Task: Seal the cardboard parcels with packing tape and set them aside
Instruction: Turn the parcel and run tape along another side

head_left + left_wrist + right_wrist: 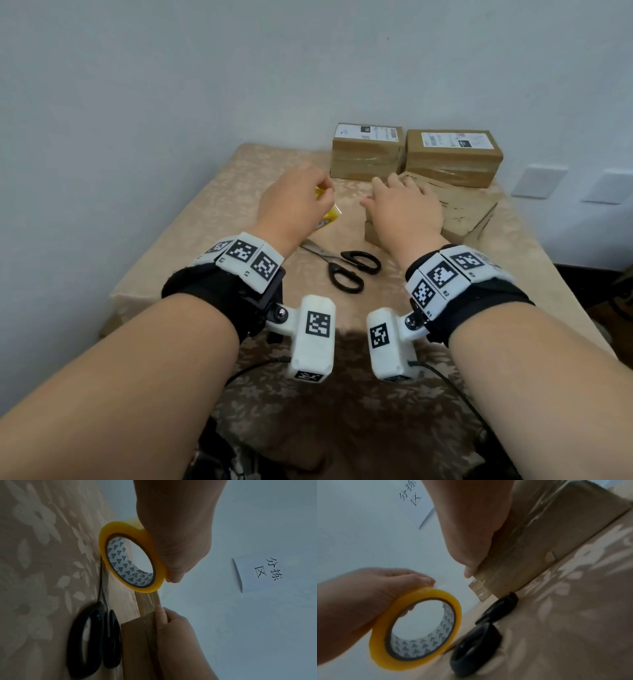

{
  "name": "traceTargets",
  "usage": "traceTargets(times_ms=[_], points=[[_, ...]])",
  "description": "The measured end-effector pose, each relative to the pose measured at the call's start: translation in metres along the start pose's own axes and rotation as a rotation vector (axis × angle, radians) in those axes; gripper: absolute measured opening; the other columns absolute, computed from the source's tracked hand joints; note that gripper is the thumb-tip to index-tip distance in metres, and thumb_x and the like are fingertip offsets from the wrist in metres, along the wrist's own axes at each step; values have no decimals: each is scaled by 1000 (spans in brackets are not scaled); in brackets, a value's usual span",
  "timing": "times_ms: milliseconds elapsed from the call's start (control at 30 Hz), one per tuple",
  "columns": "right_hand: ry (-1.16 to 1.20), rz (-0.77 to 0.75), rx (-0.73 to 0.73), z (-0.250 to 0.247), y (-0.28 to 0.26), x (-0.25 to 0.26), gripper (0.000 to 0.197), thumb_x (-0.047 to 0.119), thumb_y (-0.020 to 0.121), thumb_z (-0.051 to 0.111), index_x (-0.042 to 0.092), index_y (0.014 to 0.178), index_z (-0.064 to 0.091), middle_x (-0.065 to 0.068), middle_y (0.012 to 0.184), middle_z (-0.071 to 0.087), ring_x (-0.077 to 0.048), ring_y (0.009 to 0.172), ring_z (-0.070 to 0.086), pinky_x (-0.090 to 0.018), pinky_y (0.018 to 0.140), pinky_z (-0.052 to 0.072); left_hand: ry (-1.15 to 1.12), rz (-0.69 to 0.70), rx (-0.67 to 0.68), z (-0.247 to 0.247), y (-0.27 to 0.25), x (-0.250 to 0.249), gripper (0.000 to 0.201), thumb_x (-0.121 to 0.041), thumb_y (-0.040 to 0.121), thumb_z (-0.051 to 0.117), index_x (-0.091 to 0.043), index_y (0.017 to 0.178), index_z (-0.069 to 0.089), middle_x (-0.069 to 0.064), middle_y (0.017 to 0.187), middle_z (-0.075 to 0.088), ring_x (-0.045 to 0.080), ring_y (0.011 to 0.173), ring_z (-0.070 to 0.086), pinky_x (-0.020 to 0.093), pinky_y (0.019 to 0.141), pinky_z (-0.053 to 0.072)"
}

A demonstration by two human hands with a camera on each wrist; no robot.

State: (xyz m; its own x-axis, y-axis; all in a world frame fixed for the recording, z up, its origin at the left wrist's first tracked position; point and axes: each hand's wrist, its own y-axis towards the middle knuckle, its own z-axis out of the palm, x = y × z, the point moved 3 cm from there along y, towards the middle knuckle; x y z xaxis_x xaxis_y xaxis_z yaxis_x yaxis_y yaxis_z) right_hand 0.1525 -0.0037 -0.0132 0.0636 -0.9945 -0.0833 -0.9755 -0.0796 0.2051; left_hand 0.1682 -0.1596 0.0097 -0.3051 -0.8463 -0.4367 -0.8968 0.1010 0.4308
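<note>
My left hand [320, 195] grips a yellow roll of clear packing tape [329, 215] just above the table; the left wrist view shows the roll [130, 561] upright under my fingers. A short strip of tape [147, 599] runs from it to the near end of a brown cardboard parcel [462, 214]. My right hand [399, 186] lies flat on that parcel's top, fingers straight. Its thumb [469, 572] presses at the taped edge [479, 590] of the parcel [539, 540]. My right hand hides most of the parcel's top seam.
Two taped parcels with white labels [366, 150] [452, 156] stand against the back wall. Black-handled scissors [346, 265] lie on the beige patterned tablecloth [205, 222] in front of my hands. A paper sign with handwriting [257, 573] hangs on the wall.
</note>
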Motion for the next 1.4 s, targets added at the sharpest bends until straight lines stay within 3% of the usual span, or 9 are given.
traceTargets(times_ms=[333, 533, 667, 767, 867, 967, 1100, 1267, 1400], points=[[122, -27, 159, -11, -2, 3, 22, 40, 100, 36, 31, 108, 54, -13, 140, 37, -41, 135, 27, -64, 109, 15, 61, 74, 117, 8, -6, -6, 14, -24, 92, 51, -19, 95, 64, -6, 105, 58, 14, 95, 53, 30, 71, 41], [228, -114, 301, -16, -3, -3, 27, 40, 99, 42, 35, 104, 68, 3, 160, 16, -34, 147, 2, -66, 112, -4, 0, 58, 135, 8, -2, -2, 12, -23, 91, 53, -20, 93, 64, -5, 106, 60, 15, 98, 53, 36, 82, 46], [788, -124, -58, -38, -13, -9, 28, 13, 93, 48, 25, 115, 60, 4, 133, 54, -13, 131, 42, -42, 117, 22, -177, 38, 130, 5, -1, -1, 7, -23, 91, 56, -27, 87, 61, -7, 99, 61, 3, 79, 50, 23, 73, 36], [986, -131, -42, -40, -30, -1, 34, 12, 89, 59, 15, 123, 58, 4, 109, 63, -10, 103, 58, -26, 94, 46, -299, 85, 143, 3, -1, -6, 9, -19, 91, 56, -20, 93, 65, -6, 96, 62, -11, 64, 46, 12, 64, 32], [1031, -44, -16, -33, -33, 3, 33, 17, 89, 66, 13, 121, 60, 7, 94, 63, -2, 82, 58, -15, 70, 49, -375, 127, 149, 0, -6, -15, 15, -12, 92, 54, -10, 101, 66, -8, 92, 60, -21, 62, 45, 3, 62, 32], [1084, 22, -101, -30, -32, -1, 22, 14, 87, 69, 16, 108, 63, 7, 77, 60, -1, 70, 56, -18, 67, 45, -392, 126, 170, 1, -11, -19, 17, -9, 92, 54, -8, 106, 64, -16, 80, 53, -23, 62, 44, 1, 61, 32], [1102, -3, -191, -33, -39, -1, 35, 7, 85, 67, 26, 100, 43, -7, 72, 58, -14, 61, 54, -24, 58, 47, -368, 80, 227, 2, -10, -16, 39, -19, 92, 57, -15, 130, 50, -9, 104, 55, -11, 68, 44, 9, 69, 33], [1056, -90, -237, -45, -41, -3, 31, 4, 85, 66, 29, 74, 52, -5, 70, 59, -15, 62, 52, -39, 64, 50, -375, 95, 218, 3, -7, -17, 22, -16, 91, 58, -10, 113, 59, -3, 105, 58, -7, 81, 49, -1, 68, 33], [1051, -28, -181, -40, -43, -9, 9, 8, 87, 67, 17, 89, 69, 8, 74, 60, -1, 68, 55, -23, 74, 49, -485, 64, 222, 4, -9, -16, 16, -12, 90, 59, -6, 105, 62, -6, 98, 57, -20, 62, 47, 1, 61, 35]])
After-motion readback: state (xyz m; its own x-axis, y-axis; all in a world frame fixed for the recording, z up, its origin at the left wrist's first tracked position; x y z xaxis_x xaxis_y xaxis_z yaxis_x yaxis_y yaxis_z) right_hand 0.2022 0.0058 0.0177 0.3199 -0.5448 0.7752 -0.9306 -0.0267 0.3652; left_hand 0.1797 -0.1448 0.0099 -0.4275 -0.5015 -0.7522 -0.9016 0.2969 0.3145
